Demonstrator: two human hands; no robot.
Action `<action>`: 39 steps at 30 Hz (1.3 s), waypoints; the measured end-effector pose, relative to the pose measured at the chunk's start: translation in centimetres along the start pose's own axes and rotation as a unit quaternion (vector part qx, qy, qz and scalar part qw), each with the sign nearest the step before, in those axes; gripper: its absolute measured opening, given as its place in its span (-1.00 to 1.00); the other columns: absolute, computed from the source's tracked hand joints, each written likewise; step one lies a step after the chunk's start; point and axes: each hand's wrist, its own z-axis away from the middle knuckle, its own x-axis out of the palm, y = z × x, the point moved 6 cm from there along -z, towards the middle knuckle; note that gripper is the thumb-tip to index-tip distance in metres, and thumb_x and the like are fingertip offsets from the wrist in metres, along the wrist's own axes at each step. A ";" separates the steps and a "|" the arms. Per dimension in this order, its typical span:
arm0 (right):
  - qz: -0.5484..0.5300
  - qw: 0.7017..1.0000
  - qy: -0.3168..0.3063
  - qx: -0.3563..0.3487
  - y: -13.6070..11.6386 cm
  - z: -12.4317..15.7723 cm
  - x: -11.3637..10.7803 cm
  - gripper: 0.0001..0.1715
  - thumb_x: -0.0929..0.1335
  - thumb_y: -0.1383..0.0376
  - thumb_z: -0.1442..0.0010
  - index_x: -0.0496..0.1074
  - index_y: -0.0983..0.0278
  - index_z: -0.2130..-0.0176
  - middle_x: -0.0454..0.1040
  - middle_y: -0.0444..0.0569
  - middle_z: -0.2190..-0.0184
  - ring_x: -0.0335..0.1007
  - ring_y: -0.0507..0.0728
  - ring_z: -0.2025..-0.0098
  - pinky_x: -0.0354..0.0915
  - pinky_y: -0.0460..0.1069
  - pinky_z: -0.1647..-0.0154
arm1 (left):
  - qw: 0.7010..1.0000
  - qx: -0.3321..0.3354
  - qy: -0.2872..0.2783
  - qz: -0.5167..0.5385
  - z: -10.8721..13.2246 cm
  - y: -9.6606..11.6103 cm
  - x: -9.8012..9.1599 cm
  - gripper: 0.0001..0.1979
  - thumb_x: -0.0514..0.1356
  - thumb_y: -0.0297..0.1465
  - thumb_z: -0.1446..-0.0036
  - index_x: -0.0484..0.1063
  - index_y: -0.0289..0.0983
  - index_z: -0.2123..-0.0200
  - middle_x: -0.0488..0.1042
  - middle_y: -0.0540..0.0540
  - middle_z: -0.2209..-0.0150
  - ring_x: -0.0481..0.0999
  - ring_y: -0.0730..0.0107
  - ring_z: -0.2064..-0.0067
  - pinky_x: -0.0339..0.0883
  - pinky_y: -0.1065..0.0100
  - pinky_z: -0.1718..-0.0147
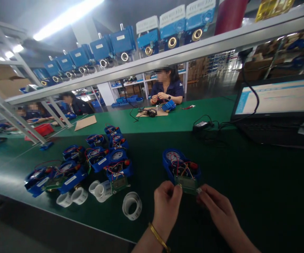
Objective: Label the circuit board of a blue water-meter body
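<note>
At 6 o'clock on the dark green bench top [247, 182], both hands meet at one open blue plastic meter housing with a round dial and red, black and yellow wiring [181, 165]. A small green circuit board with a pale display window [187, 184] sits at the near edge of this housing. The left hand [166, 205], with a gold bangle on the wrist, has thumb and forefinger pinched together on the board's left corner. The right hand [217, 207] has its fingertips closed on the board's right corner.

At 9 o'clock from the hands lies a roll of white label tape [132, 205]; further rolls lie just beyond it. At 10 o'clock stands a cluster of similar open blue meter housings with loose wiring [96, 158], touching one another.

At 2 o'clock stands an open black laptop with a lit screen [276, 102]; a black power adapter with cable [202, 124] lies at 1 o'clock. At 12 o'clock, well apart, a seated person in a dark uniform [166, 88] works at the far bench side. An overhead grey metal shelf [168, 58] carries blue boxed meter units.
</note>
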 end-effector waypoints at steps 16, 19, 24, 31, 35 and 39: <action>0.024 1.000 -0.014 0.006 0.0 -0.2 -0.2 -0.60 0.28 -0.03 -0.14 0.37 0.24 0.42 0.36 -0.06 0.48 0.29 0.10 0.44 0.29 -0.08 0.49 | 1.000 -0.002 0.005 0.012 0.0 -0.4 0.0 -0.69 0.08 -0.22 -0.04 0.13 -0.24 0.62 0.04 0.11 0.61 0.01 0.56 0.55 -0.11 0.44 0.59; 0.017 1.000 0.006 0.000 -0.3 -0.1 -0.1 -0.60 0.27 -0.03 -0.13 0.34 0.24 0.44 0.34 -0.08 0.51 0.25 0.08 0.47 0.26 -0.09 0.52 | 1.000 0.003 0.010 0.005 0.0 -0.3 0.0 -0.69 0.08 -0.21 -0.05 0.13 -0.24 0.62 0.04 0.11 0.61 0.01 0.55 0.55 -0.11 0.43 0.59; 0.021 1.000 0.012 -0.002 0.2 0.0 -0.1 -0.62 0.26 -0.02 -0.15 0.34 0.24 0.42 0.34 -0.08 0.50 0.24 0.07 0.47 0.24 -0.09 0.52 | 1.000 0.000 0.004 0.006 0.0 -0.3 -0.1 -0.70 0.08 -0.22 -0.05 0.14 -0.25 0.60 0.07 0.11 0.61 0.03 0.56 0.55 -0.10 0.45 0.60; 0.021 1.000 0.007 -0.002 0.7 0.0 -0.2 -0.61 0.25 -0.02 -0.16 0.36 0.24 0.39 0.35 -0.08 0.48 0.26 0.09 0.45 0.26 -0.08 0.51 | 1.000 -0.005 0.001 0.004 0.1 0.1 -0.1 -0.70 0.08 -0.22 -0.05 0.16 -0.25 0.60 0.08 0.11 0.60 0.03 0.56 0.56 -0.09 0.45 0.60; 0.015 1.000 0.020 -0.002 -0.2 0.2 0.0 -0.61 0.28 -0.02 -0.13 0.37 0.25 0.42 0.35 -0.07 0.51 0.25 0.09 0.48 0.26 -0.07 0.52 | 1.000 0.007 0.002 0.008 0.1 0.1 -0.1 -0.70 0.08 -0.23 -0.07 0.16 -0.26 0.60 0.07 0.11 0.60 0.03 0.56 0.55 -0.09 0.45 0.59; 0.006 0.999 0.035 0.000 -0.6 0.3 -0.1 -0.62 0.28 -0.01 -0.14 0.39 0.24 0.42 0.35 -0.07 0.51 0.25 0.10 0.46 0.25 -0.07 0.51 | 1.000 0.006 0.005 0.000 0.1 -0.1 -0.1 -0.70 0.08 -0.23 -0.08 0.17 -0.26 0.60 0.09 0.10 0.60 0.03 0.56 0.55 -0.09 0.45 0.59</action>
